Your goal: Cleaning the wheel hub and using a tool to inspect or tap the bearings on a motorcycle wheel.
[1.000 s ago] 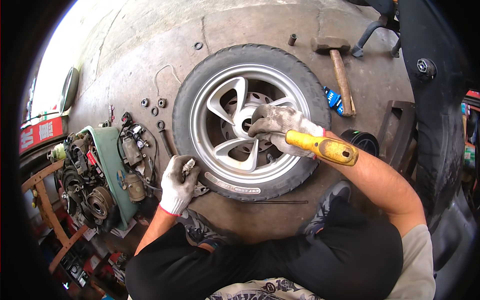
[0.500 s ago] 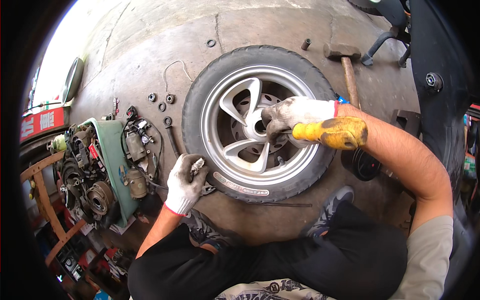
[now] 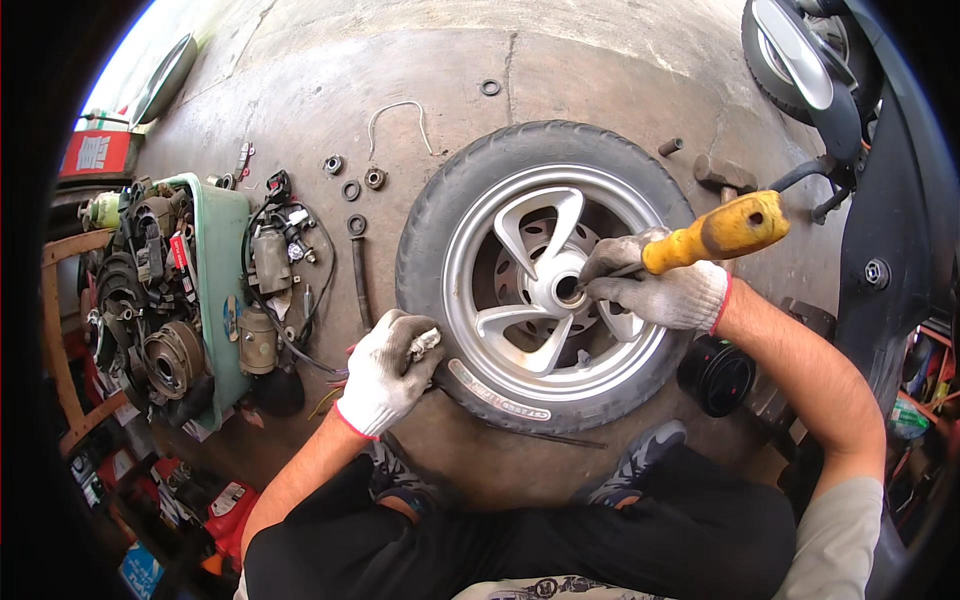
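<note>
Two gloved hands were at a scooter wheel point(image 3: 545, 275) lying flat on the concrete floor point(image 3: 600, 70), near its middle as the view showed it. The right hand point(image 3: 655, 290) was closed around a yellow-handled tool point(image 3: 715, 232), its handle angled up and to the right, its working tip at the silver hub bore point(image 3: 570, 290); the tip itself was hidden behind the fingers. The left hand point(image 3: 385, 370) was clamped on a small metal part point(image 3: 424, 342) and rested against the tyre's near-left sidewall. Judged step: working at the hub centre, likely on a bearing or seal, while the other hand steadied the wheel. The next move seemed to call for a square, controlled push at the bore and a firm brace, since the wheel could slide on bare concrete. Room: the far floor was fairly open, with only loose washers point(image 3: 350, 190) and a bent wire point(image 3: 395, 110). The left side was crowded by a green tray of engine parts point(image 3: 225, 290). A hammer point(image 3: 725, 175) lay just beyond the tyre on the far right, a black round part point(image 3: 715, 375) near the right forearm, and the scooter body point(image 3: 880, 200) closed off the right edge.
</note>
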Demonstrator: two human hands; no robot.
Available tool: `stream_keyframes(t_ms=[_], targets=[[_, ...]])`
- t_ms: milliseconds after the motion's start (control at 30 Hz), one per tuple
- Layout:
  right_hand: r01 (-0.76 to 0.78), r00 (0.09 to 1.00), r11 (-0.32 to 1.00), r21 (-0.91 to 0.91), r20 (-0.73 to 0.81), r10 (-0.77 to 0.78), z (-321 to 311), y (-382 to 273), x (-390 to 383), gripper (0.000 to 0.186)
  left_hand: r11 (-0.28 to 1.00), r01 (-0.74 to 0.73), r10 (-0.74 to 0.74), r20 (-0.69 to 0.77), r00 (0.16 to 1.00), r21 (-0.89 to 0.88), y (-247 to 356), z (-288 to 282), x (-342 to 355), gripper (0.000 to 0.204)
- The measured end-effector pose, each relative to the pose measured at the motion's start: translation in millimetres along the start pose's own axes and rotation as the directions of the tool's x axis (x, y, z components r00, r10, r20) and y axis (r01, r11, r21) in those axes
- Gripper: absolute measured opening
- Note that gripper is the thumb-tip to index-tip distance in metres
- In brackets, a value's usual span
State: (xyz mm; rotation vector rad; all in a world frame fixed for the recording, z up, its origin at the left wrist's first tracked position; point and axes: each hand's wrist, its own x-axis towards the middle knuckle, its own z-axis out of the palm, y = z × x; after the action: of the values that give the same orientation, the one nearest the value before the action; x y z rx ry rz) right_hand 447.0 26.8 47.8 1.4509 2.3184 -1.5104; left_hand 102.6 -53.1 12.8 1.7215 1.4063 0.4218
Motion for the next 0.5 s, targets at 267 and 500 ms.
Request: stream_keyframes(t_ms=[267, 500], targets=[[0.181, 0.983, 0.98, -0.088, -0.01, -0.182, 13, 4, 18, 0.024, 0.999, -0.046, 0.046, -0.01, 0.999, 0.01, -4, -1, 0, 0.028], [-0.161, 0.984, 0.987, 0.029, 0.083, 0.158, 4, -11, 33, 0.023, 0.998, -0.059, 0.059, 0.0, 0.998, -0.011, -1, -2, 2, 0.028]])
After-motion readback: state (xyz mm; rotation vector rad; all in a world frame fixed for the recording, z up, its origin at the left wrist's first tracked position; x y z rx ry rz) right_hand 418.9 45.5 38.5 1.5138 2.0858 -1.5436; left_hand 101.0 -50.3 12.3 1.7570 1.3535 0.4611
